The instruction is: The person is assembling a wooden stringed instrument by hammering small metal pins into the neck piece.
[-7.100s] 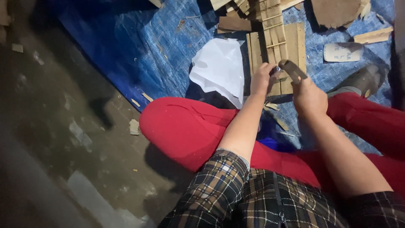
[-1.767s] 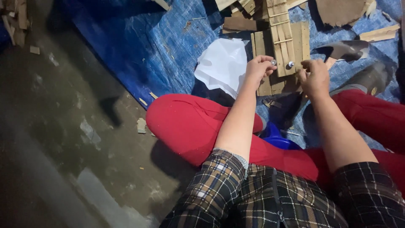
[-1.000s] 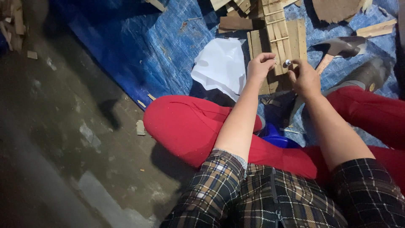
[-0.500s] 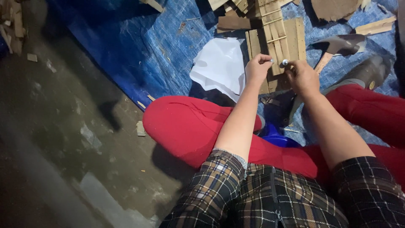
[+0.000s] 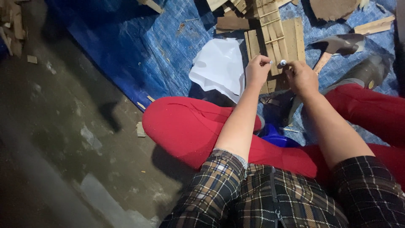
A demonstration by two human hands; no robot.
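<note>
My left hand (image 5: 257, 71) and my right hand (image 5: 301, 77) are held close together over a panel of wooden slats (image 5: 291, 40) lying on a blue tarp (image 5: 168, 46). The right hand's fingertips pinch a small round silvery piece (image 5: 283, 62). The left hand's thumb and finger are pinched on a tiny pale thing (image 5: 270, 62), too small to tell what. Both forearms come out of checked sleeves above my red trouser legs (image 5: 190, 126).
A hammer (image 5: 337, 44) with a wooden handle lies on the tarp right of the slats, beside my dark shoe (image 5: 369, 71). A white sheet (image 5: 219, 67) lies left of my hands. Wood offcuts (image 5: 373, 25) are scattered behind. Bare concrete floor (image 5: 63, 139) is on the left.
Seven seconds ago my right hand held a dark tool over the slats; the hammer now lies on the tarp. Over the last second both hands kept pinching small pieces, barely moving.
</note>
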